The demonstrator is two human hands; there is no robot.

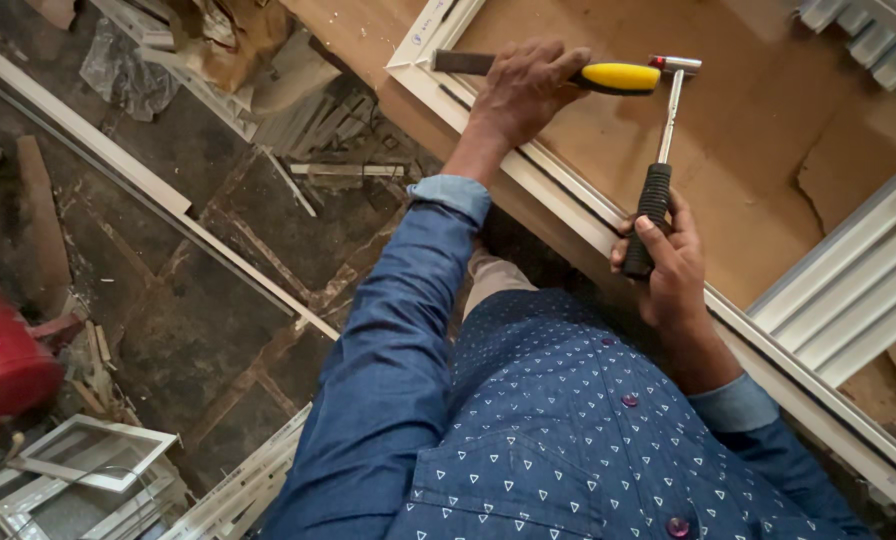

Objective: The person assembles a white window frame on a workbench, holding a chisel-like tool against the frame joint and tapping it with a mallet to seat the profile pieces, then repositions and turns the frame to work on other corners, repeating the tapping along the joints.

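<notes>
1. Count: 2 hands, 2 tools, 1 white frame on the bench, 1 red tank at far left.
2. Far left: red metal cylinder tank [3, 365], partly cut by the frame edge. Below it, small white rectangular frame offcuts [98, 455] lie on the dirty floor among wood scraps.
3. Long white profile strip [148, 185] runs diagonally across the floor, upper left to lower right.
4. Left hand [523, 95]: closed in a full fist around the chisel with yellow-and-black handle [568, 72]. Chisel long axis is near horizontal; dark flat blade points left, onto the corner of the white moulded frame [568, 205]; yellow butt end points right.
5. Right hand [673, 265]: fingers wrapped tight around the ribbed black grip of the steel-shafted hammer [663, 150]. Hammer long axis is near vertical, slightly tilted; head is up and away from the person, touching or just beside the chisel's yellow end.
6. Frame lies on a brown board worktop [768, 130], its edge running diagonally from upper left to lower right.
7. Right: ribbed white profile lengths [858, 290] lie on the board, well apart from the tools.
8. No containers with visible contents.
</notes>
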